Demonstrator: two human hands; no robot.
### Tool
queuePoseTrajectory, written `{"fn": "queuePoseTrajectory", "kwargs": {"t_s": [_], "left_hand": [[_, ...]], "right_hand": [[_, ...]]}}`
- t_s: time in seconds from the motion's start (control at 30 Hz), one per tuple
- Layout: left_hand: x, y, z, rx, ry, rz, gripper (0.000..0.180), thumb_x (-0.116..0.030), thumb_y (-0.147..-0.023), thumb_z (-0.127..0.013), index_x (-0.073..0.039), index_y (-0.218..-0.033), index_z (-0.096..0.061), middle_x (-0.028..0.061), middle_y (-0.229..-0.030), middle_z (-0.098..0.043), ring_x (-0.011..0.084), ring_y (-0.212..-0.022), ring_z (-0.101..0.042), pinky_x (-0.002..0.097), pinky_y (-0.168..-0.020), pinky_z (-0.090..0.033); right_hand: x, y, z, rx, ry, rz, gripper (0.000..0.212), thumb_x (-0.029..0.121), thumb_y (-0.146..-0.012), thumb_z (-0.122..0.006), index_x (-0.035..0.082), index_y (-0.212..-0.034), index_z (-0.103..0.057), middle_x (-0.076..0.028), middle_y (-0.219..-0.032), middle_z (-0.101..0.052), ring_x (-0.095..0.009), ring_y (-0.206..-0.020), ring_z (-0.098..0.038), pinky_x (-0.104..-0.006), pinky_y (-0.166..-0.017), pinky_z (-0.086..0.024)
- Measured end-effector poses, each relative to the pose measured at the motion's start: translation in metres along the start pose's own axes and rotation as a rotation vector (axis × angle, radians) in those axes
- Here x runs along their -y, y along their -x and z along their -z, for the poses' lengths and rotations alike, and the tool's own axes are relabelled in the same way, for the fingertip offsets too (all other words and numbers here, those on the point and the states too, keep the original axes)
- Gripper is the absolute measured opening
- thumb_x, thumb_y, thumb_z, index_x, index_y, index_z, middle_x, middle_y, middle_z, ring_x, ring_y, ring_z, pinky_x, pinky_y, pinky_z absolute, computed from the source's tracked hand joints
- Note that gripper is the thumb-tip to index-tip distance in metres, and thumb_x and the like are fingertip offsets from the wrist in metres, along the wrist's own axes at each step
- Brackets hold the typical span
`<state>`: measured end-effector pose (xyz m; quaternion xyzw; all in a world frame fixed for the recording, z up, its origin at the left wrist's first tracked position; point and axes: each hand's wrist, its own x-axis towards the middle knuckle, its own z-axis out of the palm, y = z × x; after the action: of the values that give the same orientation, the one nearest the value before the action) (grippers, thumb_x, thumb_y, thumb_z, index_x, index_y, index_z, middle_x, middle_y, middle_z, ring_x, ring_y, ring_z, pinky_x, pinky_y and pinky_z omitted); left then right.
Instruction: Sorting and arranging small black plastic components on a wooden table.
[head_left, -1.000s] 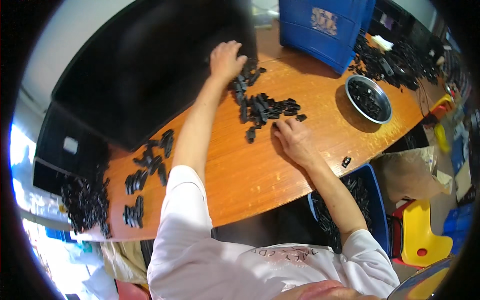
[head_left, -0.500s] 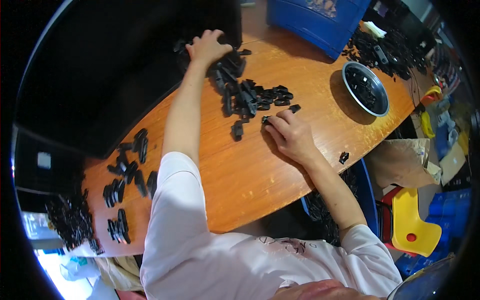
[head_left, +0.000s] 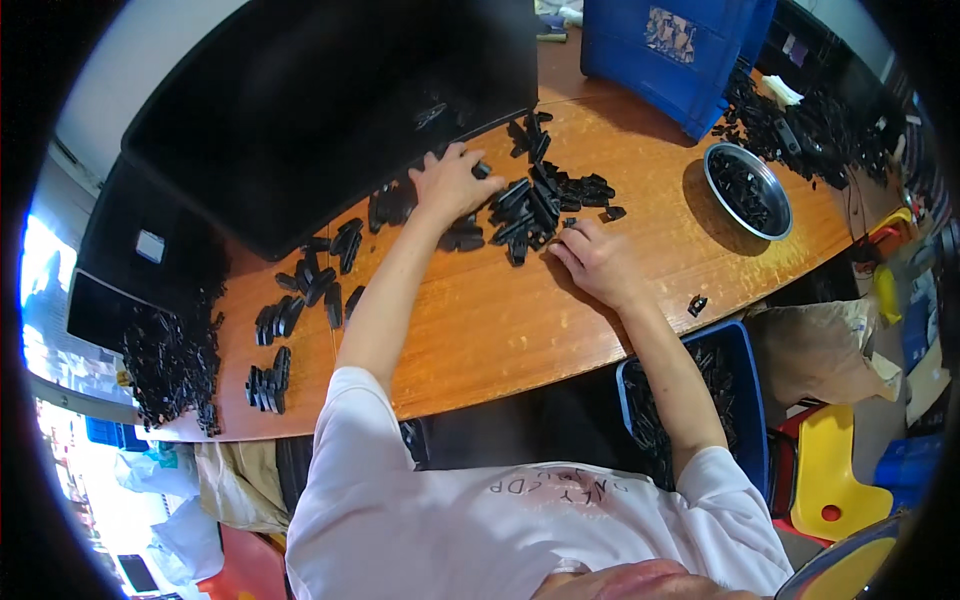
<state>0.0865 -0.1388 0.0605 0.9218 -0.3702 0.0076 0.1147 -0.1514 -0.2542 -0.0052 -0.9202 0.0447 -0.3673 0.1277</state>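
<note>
My left hand (head_left: 452, 188) reaches over the table beside the large black panel, its fingers spread. Black plastic parts lie under and around it, one of them (head_left: 481, 171) between its thumb and fingers. To its right is a loose heap of long black plastic pieces (head_left: 527, 207), with smaller black pieces (head_left: 585, 190) behind. My right hand (head_left: 594, 264) rests on the table at the near right of this heap. Its fingers are pinched together at a small black plastic part (head_left: 570, 222), mostly hidden by the fingertips. A single small piece (head_left: 615, 213) lies just beyond.
The large black panel (head_left: 330, 110) stands along the far left. Black parts are grouped in rows (head_left: 268, 388) at left. A metal bowl (head_left: 712, 180) of small parts and a blue crate (head_left: 640, 70) stand at right. A blue bin (head_left: 752, 400) sits below the table edge.
My left hand has come nearer, from the far end of the heap, and black parts now lie spread beside it. My right hand stays by the heap, still pinched. The view has shifted.
</note>
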Motion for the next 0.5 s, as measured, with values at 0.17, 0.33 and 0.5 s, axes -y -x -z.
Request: {"fn": "queuePoseTrajectory", "kwargs": {"t_s": [0.17, 0.33, 0.5], "left_hand": [[-0.036, -0.032, -0.017, -0.457, -0.017, -0.31, 0.052, -0.047, -0.096, -0.064, -0.019, -0.139, -0.065, 0.0068, -0.153, -0.055, 0.0435, -0.142, -0.044, 0.061, -0.117, -0.032], [-0.076, -0.121, -0.05, -0.298, 0.269, -0.455, 0.048, -0.041, -0.096, -0.062, -0.011, -0.133, -0.065, 0.0115, -0.145, -0.059, 0.0379, -0.133, -0.054, 0.0497, -0.112, -0.042], [-0.081, -0.119, -0.077, -0.09, -0.051, -0.294, 0.053, -0.044, -0.097, -0.061, -0.005, -0.133, -0.063, 0.0162, -0.141, -0.058, 0.0356, -0.129, -0.056, 0.0509, -0.111, -0.041]], "right_hand": [[0.002, -0.002, 0.005, -0.042, -0.028, 0.056, 0.022, 0.017, -0.085, -0.078, 0.008, -0.079, -0.059, -0.012, -0.077, -0.057, -0.033, -0.064, -0.062, -0.0445, -0.053, -0.051], [0.006, -0.004, 0.003, -0.066, -0.156, 0.014, 0.021, 0.015, -0.087, -0.076, 0.007, -0.079, -0.059, -0.012, -0.076, -0.055, -0.034, -0.058, -0.06, -0.0442, -0.052, -0.049], [-0.002, 0.001, 0.003, -0.014, -0.146, 0.009, 0.022, 0.017, -0.088, -0.077, 0.005, -0.08, -0.059, -0.014, -0.08, -0.058, -0.034, -0.064, -0.064, -0.0455, -0.054, -0.05]]}}
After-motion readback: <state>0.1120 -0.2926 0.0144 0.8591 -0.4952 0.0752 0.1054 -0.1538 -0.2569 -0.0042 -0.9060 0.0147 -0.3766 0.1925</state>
